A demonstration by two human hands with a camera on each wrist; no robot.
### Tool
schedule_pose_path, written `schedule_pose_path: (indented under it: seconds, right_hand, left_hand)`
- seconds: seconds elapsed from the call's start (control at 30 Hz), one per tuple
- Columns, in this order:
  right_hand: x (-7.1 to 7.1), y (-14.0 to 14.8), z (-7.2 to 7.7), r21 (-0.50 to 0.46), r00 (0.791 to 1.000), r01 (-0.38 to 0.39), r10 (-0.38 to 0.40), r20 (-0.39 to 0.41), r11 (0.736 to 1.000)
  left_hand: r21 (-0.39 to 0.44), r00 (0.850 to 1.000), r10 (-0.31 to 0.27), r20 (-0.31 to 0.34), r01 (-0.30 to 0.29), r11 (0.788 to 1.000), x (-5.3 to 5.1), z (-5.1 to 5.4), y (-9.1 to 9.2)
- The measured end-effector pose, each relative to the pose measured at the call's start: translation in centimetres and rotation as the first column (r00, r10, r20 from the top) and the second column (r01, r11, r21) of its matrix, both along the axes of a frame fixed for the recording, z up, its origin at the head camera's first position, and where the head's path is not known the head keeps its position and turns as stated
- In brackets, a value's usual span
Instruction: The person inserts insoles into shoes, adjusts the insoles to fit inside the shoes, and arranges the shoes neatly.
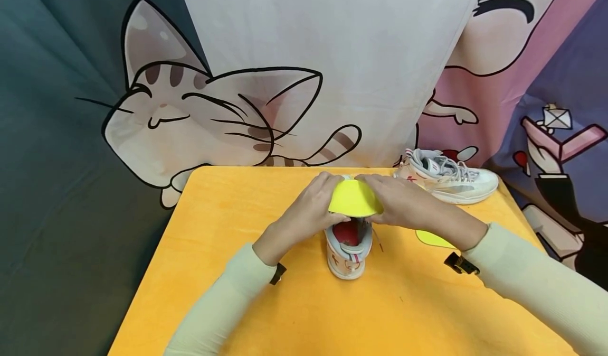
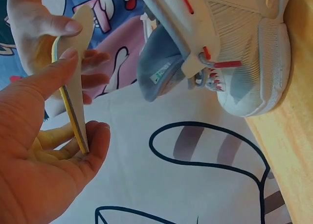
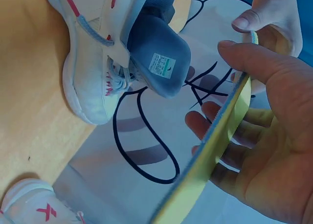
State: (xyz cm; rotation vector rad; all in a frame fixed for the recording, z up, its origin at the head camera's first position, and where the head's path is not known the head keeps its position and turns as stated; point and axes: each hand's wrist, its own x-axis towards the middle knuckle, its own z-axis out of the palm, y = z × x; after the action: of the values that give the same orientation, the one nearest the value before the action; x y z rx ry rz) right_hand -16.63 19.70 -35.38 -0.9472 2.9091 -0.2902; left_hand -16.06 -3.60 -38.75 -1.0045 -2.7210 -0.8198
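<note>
A bright yellow insole (image 1: 355,198) is held above a white sneaker (image 1: 347,267), which stands on the table with its heel towards me. My left hand (image 1: 314,204) pinches the insole's left edge between thumb and fingers. On its opposite edge, my right hand (image 1: 400,202) grips likewise. From the side, the insole (image 2: 73,87) looks thin, with a yellow face and a pale grey one. The sneaker's grey tongue (image 3: 161,62) sticks out with a small label on it. Inside the shoe's opening a red lining (image 1: 347,233) shows; the insole and hands hide the shoe's front.
At the table's back right corner lies a second white sneaker (image 1: 470,184) on its sole. Another yellow insole (image 1: 431,239) lies partly hidden under my right forearm. A cartoon-printed curtain (image 1: 285,39) hangs behind the yellow-orange table (image 1: 228,303).
</note>
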Motion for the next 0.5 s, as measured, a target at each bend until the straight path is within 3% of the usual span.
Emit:
schedule_pose_path:
  seconds: [0.27, 0.5]
  right_hand:
    - [-0.26, 0.47, 0.22, -0.079, 0.997, -0.072, 0.069, -0.043, 0.994]
    - [-0.53, 1.07, 0.56, -0.092, 0.991, -0.129, 0.124, -0.055, 0.987]
  left_hand:
    - [0.022, 1.000, 0.017, -0.013, -0.017, 1.000, 0.01, -0.63, 0.10]
    - [0.046, 1.000, 0.002, -0.023, -0.001, 0.999, 0.04, -0.86, 0.23]
